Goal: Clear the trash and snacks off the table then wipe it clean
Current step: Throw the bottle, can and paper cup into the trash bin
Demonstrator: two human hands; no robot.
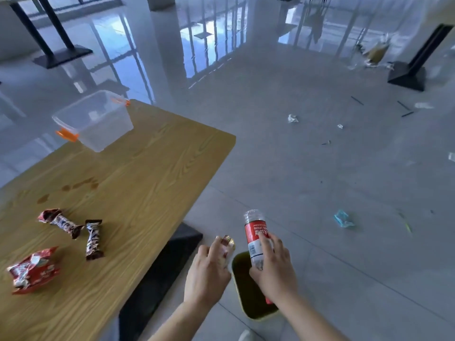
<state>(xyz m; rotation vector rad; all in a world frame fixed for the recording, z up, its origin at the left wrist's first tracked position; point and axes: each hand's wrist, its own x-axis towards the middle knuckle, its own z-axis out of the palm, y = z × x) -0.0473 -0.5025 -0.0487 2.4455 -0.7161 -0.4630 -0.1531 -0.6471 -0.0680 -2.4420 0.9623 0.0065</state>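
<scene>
My right hand (pixel 274 271) grips a clear plastic bottle (pixel 256 232) with a red label, held above a green-lined trash bin (pixel 248 299) on the floor. Beside it, my left hand (pixel 209 271) holds a crumpled wrapper (pixel 227 243) over the bin's left rim. On the wooden table (pixel 138 183) at the left lie two dark snack bars (pixel 60 221) (pixel 93 239) and a red snack bag (pixel 33 269). Brown spill stains (pixel 81 185) mark the tabletop.
A clear plastic box (pixel 94 120) with orange latches stands at the table's far end. The table's black base (pixel 170 262) sits left of the bin. Paper scraps (pixel 293 118), a blue wrapper (pixel 343 219) and small litter dot the grey floor. Other table legs (pixel 411 70) stand beyond.
</scene>
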